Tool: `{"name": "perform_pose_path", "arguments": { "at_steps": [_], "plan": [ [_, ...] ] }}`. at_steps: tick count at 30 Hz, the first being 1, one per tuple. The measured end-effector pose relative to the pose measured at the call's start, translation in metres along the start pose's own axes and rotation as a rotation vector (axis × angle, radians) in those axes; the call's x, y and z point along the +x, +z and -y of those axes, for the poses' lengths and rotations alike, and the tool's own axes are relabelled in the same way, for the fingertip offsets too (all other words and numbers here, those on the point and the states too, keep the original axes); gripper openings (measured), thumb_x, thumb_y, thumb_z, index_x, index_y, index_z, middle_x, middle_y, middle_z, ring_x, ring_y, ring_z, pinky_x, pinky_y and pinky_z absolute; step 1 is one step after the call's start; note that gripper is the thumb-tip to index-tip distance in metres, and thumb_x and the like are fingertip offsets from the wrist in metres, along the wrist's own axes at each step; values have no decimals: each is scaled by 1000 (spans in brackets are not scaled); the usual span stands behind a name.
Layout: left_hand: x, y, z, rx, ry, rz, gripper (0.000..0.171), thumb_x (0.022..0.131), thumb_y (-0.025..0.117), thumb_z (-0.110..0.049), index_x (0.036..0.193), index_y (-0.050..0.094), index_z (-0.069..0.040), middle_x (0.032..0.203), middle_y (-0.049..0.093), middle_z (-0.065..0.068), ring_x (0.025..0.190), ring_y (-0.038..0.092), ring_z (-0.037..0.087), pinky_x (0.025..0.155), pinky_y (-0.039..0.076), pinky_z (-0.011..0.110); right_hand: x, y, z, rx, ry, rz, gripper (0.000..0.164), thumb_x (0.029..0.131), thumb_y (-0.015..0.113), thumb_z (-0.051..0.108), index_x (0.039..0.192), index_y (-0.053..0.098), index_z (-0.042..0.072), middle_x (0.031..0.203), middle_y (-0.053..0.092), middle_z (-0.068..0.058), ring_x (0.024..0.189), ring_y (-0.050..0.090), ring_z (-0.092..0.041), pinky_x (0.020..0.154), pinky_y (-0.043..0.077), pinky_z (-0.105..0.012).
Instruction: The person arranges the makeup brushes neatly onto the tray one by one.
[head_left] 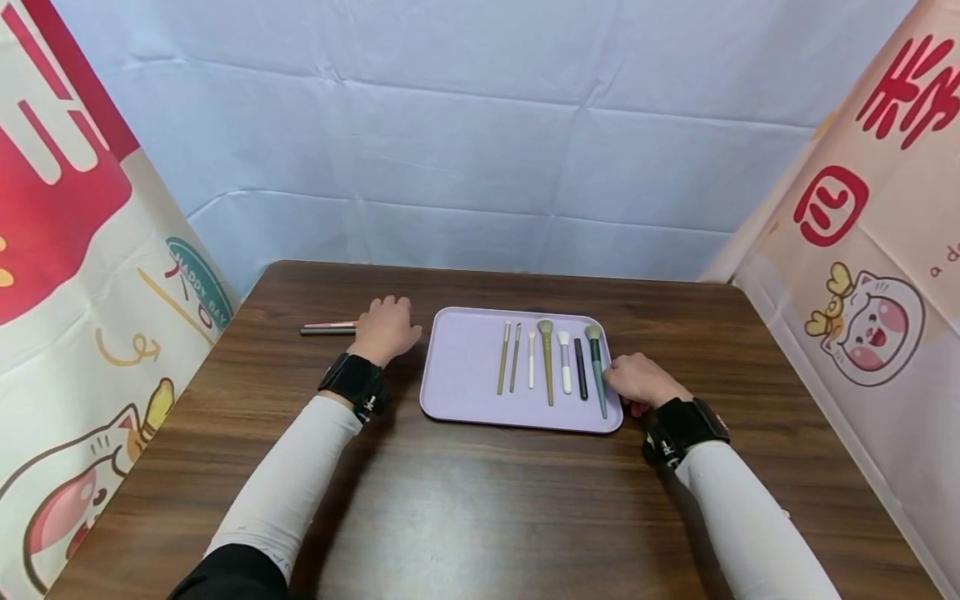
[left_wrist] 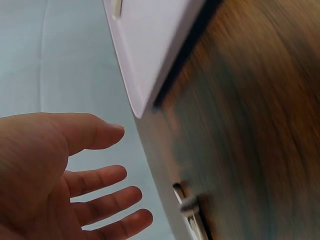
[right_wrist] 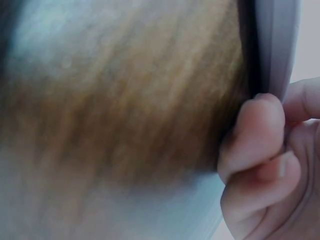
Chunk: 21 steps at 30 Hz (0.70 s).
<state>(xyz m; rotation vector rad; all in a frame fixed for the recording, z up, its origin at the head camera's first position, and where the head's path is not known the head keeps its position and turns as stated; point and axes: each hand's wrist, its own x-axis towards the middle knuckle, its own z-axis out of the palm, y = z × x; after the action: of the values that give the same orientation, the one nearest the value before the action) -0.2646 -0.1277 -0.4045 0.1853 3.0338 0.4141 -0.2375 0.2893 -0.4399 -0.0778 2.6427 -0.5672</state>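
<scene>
A lilac tray point(head_left: 465, 367) lies on the table with several makeup brushes side by side on its right half, among them a large green-handled brush point(head_left: 597, 367) by the right rim and an olive one point(head_left: 546, 358). My right hand point(head_left: 641, 382) grips the tray's right rim; in the right wrist view its curled fingers point(right_wrist: 257, 130) hold the tray edge point(right_wrist: 277, 45). To the left of the tray, my left hand point(head_left: 386, 329) holds nothing, thumb and fingers point(left_wrist: 112, 202) apart. Beside it lie more makeup brushes point(head_left: 328, 331), partly hidden by the hand.
The brown wooden table point(head_left: 480, 508) extends around the tray. A pale cloth point(head_left: 450, 150) hangs behind its far edge. Printed cloths hang at the left point(head_left: 142, 333) and right point(head_left: 847, 400) sides.
</scene>
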Motion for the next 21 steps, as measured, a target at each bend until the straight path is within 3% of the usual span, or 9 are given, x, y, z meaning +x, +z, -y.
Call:
{"name": "perform_pose_path", "arguments": {
  "at_steps": [13, 21],
  "plan": [
    [-8, -4, 23, 0, -21, -5, 49, 102, 59, -27, 138, 51, 5, 135, 51, 28, 128, 45, 47, 102, 42, 62, -4, -1, 2, 18, 28, 11, 31, 100, 39, 19, 98, 62, -3, 76, 57, -14, 55, 61, -23, 50, 52, -33],
    [-11, -3, 38, 0, -41, -13, 52, 102, 58, -26, 142, 47, 6, 139, 47, 31, 130, 41, 50, 102, 40, 65, -2, -1, 1, -11, 3, -1, 33, 100, 37, 19, 83, 59, 1, 65, 56, -11, 52, 61, -23, 48, 52, -33]
  ]
}}
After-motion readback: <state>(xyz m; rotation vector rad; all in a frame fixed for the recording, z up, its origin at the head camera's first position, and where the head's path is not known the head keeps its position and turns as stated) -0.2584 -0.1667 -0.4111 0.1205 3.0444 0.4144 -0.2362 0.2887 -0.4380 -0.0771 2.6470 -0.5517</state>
